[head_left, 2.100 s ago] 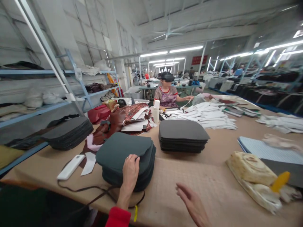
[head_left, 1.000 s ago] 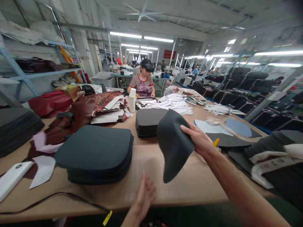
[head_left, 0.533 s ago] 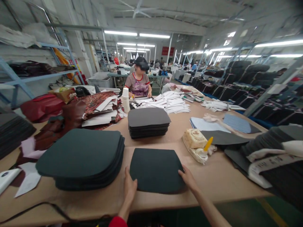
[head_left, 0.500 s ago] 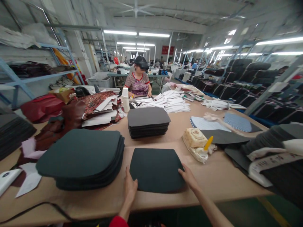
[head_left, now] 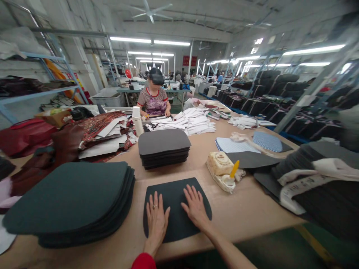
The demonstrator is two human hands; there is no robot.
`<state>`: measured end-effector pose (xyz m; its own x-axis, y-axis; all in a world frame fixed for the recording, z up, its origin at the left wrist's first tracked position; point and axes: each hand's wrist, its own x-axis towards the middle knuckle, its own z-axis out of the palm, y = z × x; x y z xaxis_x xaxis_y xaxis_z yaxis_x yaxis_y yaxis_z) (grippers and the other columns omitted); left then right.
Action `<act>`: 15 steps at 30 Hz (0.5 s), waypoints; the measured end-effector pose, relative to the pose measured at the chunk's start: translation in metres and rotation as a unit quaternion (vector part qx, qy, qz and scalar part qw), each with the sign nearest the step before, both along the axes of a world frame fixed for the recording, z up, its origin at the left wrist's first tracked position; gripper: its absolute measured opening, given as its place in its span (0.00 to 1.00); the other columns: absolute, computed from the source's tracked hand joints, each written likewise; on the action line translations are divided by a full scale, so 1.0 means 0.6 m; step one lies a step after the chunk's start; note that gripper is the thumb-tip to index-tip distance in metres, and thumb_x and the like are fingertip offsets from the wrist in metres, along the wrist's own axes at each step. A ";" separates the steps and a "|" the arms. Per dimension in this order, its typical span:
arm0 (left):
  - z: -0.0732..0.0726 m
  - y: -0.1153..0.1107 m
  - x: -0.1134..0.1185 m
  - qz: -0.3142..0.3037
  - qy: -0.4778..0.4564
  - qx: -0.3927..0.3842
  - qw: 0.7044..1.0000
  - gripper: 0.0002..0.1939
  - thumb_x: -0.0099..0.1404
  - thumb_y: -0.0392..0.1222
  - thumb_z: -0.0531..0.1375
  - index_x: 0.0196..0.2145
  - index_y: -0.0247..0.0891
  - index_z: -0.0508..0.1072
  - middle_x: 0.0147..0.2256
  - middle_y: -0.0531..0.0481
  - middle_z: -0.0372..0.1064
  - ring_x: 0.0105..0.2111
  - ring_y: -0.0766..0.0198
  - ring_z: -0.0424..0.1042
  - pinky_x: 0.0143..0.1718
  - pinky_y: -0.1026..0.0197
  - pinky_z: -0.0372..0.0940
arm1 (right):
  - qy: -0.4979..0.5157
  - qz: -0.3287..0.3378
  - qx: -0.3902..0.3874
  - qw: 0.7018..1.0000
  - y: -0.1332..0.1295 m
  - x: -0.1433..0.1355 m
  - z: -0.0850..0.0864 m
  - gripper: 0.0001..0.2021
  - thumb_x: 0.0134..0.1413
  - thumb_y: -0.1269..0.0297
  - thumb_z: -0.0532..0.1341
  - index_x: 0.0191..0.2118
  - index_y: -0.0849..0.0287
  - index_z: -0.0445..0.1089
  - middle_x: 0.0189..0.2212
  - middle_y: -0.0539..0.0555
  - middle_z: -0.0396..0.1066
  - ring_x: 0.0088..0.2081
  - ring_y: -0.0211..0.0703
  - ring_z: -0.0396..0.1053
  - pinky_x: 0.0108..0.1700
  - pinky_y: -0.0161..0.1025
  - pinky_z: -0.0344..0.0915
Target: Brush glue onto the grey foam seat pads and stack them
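A single dark grey shaped sheet (head_left: pixel 174 188) lies flat on the brown table (head_left: pixel 252 209) right in front of me. My left hand (head_left: pixel 156 220) rests palm down on its left half, fingers spread, a ring on one finger. My right hand (head_left: pixel 195 207) lies palm down on its right half, fingers apart. Neither hand grips anything. To the left sits a thick stack of the same dark sheets (head_left: pixel 73 201). A second, smaller stack (head_left: pixel 164 147) stands just beyond the single sheet.
A cream sponge-like block with a yellow-handled tool (head_left: pixel 224 170) lies right of the sheet. Dark and striped pieces (head_left: pixel 252 147) pile at right, leather scraps (head_left: pixel 84 134) at left. A seated person (head_left: pixel 153 99) works among white paper pieces (head_left: pixel 190 121) at the far end.
My right hand carried one dark sheet over and laid it flat before me. Both hands moved from the sheet's near edge onto its top, palms pressed down.
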<state>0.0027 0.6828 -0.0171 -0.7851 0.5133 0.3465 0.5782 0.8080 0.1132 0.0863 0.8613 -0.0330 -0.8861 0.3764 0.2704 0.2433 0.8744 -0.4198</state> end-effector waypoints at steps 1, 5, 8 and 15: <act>-0.013 0.007 -0.001 0.003 0.004 -0.009 1.000 0.25 0.64 0.44 0.49 0.56 0.29 0.61 0.59 0.35 0.54 0.60 0.45 0.50 0.56 0.44 0.52 | 0.001 0.014 -0.016 1.000 -0.010 -0.004 -0.003 0.25 0.55 0.59 0.54 0.59 0.56 0.57 0.61 0.57 0.51 0.62 0.58 0.44 0.60 0.59 0.43; -0.059 0.006 -0.008 -0.030 0.027 -0.010 0.999 0.27 0.63 0.46 0.46 0.56 0.30 0.62 0.58 0.35 0.56 0.60 0.45 0.50 0.56 0.42 0.51 | 0.084 -0.019 -0.198 0.976 0.030 0.015 0.005 0.22 0.55 0.56 0.54 0.54 0.56 0.62 0.53 0.58 0.64 0.54 0.52 0.62 0.53 0.49 0.60; -0.069 -0.003 -0.015 -0.057 0.024 0.021 0.998 0.25 0.64 0.46 0.44 0.55 0.34 0.64 0.56 0.38 0.59 0.61 0.46 0.49 0.56 0.41 0.51 | 0.175 -0.165 -0.279 0.930 0.135 0.069 0.049 0.23 0.53 0.50 0.54 0.49 0.61 0.63 0.34 0.57 0.72 0.33 0.46 0.71 0.36 0.41 0.67; -0.057 -0.003 -0.017 -0.087 0.013 0.025 0.996 0.24 0.64 0.44 0.44 0.53 0.35 0.67 0.54 0.38 0.62 0.61 0.47 0.49 0.55 0.40 0.51 | 0.003 -0.385 -0.127 0.914 0.369 0.098 0.138 0.36 0.41 0.42 0.60 0.51 0.67 0.61 0.36 0.66 0.71 0.41 0.59 0.70 0.39 0.45 0.63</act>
